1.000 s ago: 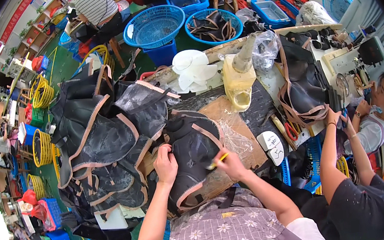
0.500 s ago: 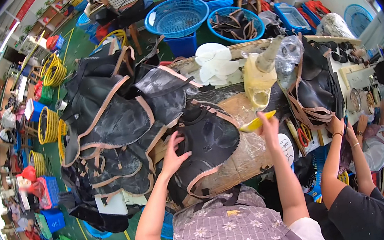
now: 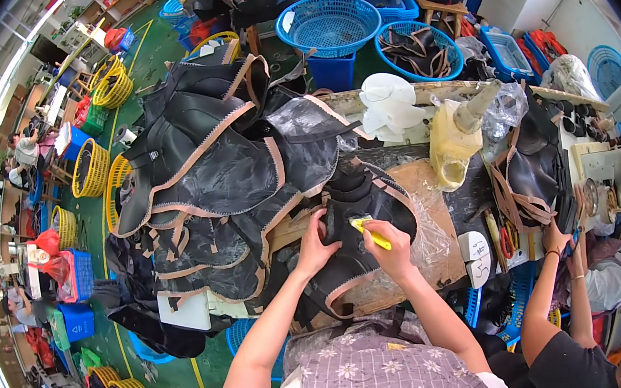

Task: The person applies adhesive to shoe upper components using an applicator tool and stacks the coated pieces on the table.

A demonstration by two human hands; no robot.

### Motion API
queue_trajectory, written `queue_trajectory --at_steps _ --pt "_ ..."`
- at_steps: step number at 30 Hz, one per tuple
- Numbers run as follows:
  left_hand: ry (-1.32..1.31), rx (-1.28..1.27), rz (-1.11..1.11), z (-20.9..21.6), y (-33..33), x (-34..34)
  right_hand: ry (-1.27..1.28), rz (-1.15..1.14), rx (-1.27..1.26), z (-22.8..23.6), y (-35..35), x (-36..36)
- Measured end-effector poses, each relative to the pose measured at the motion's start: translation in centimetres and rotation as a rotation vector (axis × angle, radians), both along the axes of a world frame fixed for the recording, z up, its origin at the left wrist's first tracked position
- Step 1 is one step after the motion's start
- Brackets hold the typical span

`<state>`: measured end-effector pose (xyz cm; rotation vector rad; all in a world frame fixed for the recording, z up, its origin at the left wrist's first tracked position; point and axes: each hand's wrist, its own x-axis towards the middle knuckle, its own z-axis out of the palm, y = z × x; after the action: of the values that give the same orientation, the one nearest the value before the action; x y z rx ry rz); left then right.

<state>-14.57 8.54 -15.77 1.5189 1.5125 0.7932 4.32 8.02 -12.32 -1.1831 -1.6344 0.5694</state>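
Note:
A black leather-like piece [image 3: 353, 260] with a tan zigzag edge lies on the worktable in front of me. My left hand [image 3: 317, 246] rests at its left edge, thumb and fingers apart. In my right hand [image 3: 389, 250] is a brush with a yellow handle [image 3: 378, 238], its pale tip down on the upper part of the black piece. Beyond my right hand stands a cream-yellow, glue-coated pot [image 3: 450, 142] with an opening low on its front. A large heap of similar black pieces [image 3: 206, 160] spreads to the left of my left hand.
White flat templates [image 3: 388, 103] lie at the table's back; a white sole-shaped piece [image 3: 476, 259] sits right. Scissors with orange handles [image 3: 506, 242] are nearby. A co-worker's hands [image 3: 556, 237] work at the right. Blue baskets [image 3: 328, 25] stand beyond the table.
My right hand has moved from beside the pot leftward onto the black piece, bringing the brush tip down on it. My left hand stays at the piece's left edge. The view has shifted.

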Motion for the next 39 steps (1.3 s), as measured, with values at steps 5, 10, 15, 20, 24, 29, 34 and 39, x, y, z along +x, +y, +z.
queue_trajectory --at_steps 5,10,15,20,24,29,34,39 --pt "-0.23 0.085 0.037 -1.0 -0.5 0.6 0.02 0.0 0.033 -0.2 -0.4 -0.6" --pt "-0.206 0.107 0.041 -0.6 0.1 0.6 0.107 -0.105 -0.242 -1.0 0.2 1.6" --pt "0.042 0.074 -0.098 1.9 0.5 -1.0 0.094 -0.647 -0.087 -1.1 5.9 12.0" --pt "-0.02 0.131 -0.052 2.0 1.9 0.9 -0.254 -0.491 -0.111 -3.5 10.1 19.0" --pt "0.065 0.289 -0.161 3.0 1.0 0.5 0.434 -0.504 -0.452 -1.9 7.2 16.8" --pt "0.244 0.375 -0.262 4.4 1.3 0.1 0.709 0.059 -0.602 1.1 -0.6 3.6" --pt "0.39 0.453 -0.367 3.8 1.3 -0.6 0.745 -0.036 -0.454 3.5 -1.7 -1.4" --pt "0.371 0.401 -0.356 3.7 1.1 -0.5 0.449 -0.174 -0.319 1.2 -0.1 -1.9"
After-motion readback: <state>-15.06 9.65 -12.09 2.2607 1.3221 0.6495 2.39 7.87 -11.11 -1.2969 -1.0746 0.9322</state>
